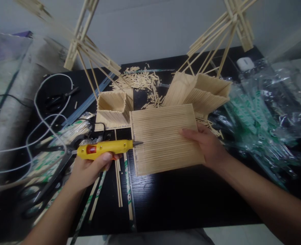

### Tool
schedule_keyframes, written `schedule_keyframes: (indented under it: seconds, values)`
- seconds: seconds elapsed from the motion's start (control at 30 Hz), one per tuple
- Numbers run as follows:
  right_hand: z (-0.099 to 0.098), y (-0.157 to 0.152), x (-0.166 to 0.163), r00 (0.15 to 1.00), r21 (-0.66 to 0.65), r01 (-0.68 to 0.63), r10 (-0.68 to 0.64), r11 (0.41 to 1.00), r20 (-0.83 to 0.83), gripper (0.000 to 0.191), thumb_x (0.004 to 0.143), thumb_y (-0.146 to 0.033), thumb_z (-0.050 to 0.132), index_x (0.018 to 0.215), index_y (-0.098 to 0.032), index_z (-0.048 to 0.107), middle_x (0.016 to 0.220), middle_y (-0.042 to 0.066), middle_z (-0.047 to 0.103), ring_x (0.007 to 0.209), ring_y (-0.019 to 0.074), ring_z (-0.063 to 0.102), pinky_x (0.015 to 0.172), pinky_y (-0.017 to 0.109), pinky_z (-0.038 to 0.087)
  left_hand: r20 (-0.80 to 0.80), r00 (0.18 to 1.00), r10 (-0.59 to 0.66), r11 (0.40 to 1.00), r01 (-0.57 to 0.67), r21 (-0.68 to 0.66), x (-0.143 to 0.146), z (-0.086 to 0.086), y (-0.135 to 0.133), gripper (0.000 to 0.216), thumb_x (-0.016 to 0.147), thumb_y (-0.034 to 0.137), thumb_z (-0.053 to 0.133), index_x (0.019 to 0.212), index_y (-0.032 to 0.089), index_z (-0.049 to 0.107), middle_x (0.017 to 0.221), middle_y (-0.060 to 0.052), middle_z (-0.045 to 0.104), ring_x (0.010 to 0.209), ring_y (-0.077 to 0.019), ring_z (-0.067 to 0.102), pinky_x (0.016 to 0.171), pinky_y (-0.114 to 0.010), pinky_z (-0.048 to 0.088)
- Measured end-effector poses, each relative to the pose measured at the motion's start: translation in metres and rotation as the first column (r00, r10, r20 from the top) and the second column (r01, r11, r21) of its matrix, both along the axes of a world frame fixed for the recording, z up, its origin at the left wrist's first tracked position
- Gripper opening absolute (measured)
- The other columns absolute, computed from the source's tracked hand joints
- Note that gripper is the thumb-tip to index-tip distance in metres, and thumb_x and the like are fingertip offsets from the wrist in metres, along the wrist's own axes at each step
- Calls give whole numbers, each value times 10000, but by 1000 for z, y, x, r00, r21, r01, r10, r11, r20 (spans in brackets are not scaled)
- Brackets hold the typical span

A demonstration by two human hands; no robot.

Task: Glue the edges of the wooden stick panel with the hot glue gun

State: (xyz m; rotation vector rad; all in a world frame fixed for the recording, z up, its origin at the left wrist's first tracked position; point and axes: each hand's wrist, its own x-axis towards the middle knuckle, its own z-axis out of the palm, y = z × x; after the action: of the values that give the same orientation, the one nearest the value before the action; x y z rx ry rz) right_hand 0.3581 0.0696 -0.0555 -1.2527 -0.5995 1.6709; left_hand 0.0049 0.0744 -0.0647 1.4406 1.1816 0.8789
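My left hand (89,168) is wrapped round a yellow glue gun (107,148) with a red trigger. Its metal tip touches the left edge of a flat square panel of glued wooden sticks (163,137). My right hand (204,144) grips that panel at its right edge, thumb on top, and holds it slightly tilted over the black table (181,197). Behind the panel stand a small square stick box (113,107) and a larger angled stick structure (199,92).
Loose chopsticks (120,183) lie below the glue gun. Scissors (50,170), wrapped chopsticks and white cable (42,119) lie at left. Empty plastic wrappers (260,119) pile up at right. Cut stick scraps (140,80) lie at the back, with tall stick frames (89,51) above.
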Motion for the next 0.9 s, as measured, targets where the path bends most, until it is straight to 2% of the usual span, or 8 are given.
schedule_keyframes:
  seconds: [0.17,0.37,0.6,0.8,0.9]
  values:
    - [1,0,0,999,17,-34,35,999,-37,308,691,-420,1082,845,-262,868,996,55,913,973,346,872,927,480,683,60,997,44,998,-46,31,3,-1,1,415,954,596,897,837,198,921,709,-82,843,430,-156,653,389,-230,528]
    - [0,-1,0,998,14,-50,51,999,-28,302,697,-407,1079,872,-262,880,994,49,917,941,322,872,864,428,679,74,995,60,995,-66,73,4,0,2,442,960,614,891,817,198,923,713,-85,850,411,-137,630,383,-217,520]
    - [1,-2,0,995,56,-94,95,994,-6,343,747,-509,1063,931,-277,889,1038,54,917,990,344,880,932,492,693,89,993,79,992,-87,87,6,2,2,439,952,614,902,809,200,930,699,-89,851,412,-146,646,366,-212,522]
    - [2,-1,-1,995,74,-98,98,992,5,338,730,-524,1075,849,-282,871,968,39,915,913,321,881,838,443,707,106,988,114,990,-122,72,6,1,1,414,940,595,918,816,200,934,694,-89,847,427,-152,652,374,-220,538]
    - [3,-1,-1,994,81,-108,108,991,1,337,724,-522,1084,869,-291,884,957,35,914,908,321,883,835,441,710,122,984,133,988,-142,65,7,1,1,412,931,595,926,815,200,932,693,-86,842,431,-153,649,373,-222,531]
